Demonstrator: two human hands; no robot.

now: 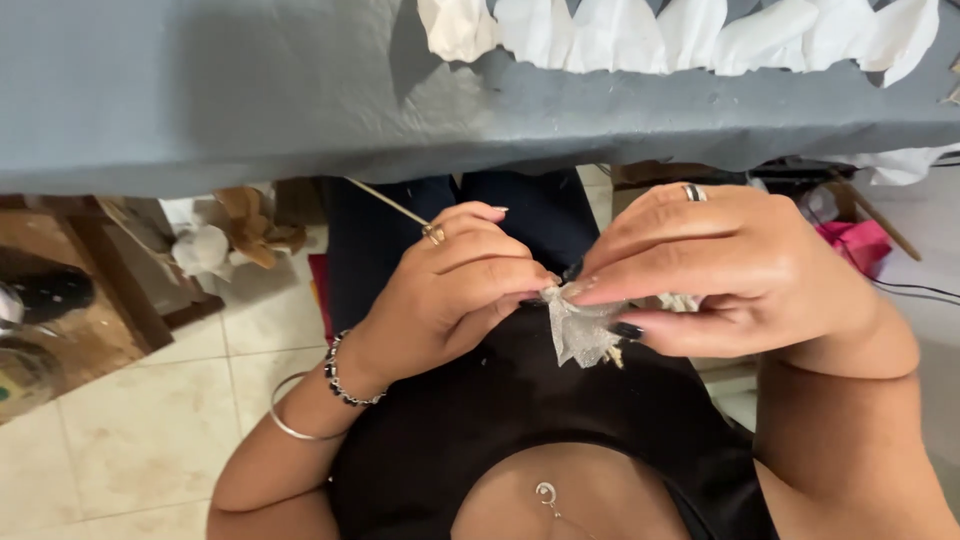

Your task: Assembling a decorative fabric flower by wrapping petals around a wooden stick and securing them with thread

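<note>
Both hands meet just below the middle of the view, over the person's lap, and between them hangs a small scrap of silvery, glittering mesh fabric [583, 328]. The left hand [450, 290] comes in from about eight o'clock, its fingers curled narrow, with thumb and forefinger pinched on the scrap's upper left corner. A ring sits on one finger, and a thin, pale stick [388, 203] runs from under those fingers up toward ten o'clock; it seems to be held in the same hand, though the grip itself is hidden. On that wrist are a dark beaded bracelet [345, 380] and, further down the forearm, a thin silver bangle [290, 420]. The right hand [730, 270] reaches in from four o'clock, fingers closed close together, forefinger laid on the top of the scrap and the dark-nailed thumb pressed under it at the right, so the fabric is held from both sides and droops from the fingertips. A dark band ring [694, 192] shows on this hand. Across the top, at twelve o'clock, runs the grey cloth-covered surface [250, 90], and along its far edge toward one o'clock lies a row of white folded fabric pieces [650, 35], well apart from the hands. Pale floor tiles [130, 430] show at seven o'clock.
</note>
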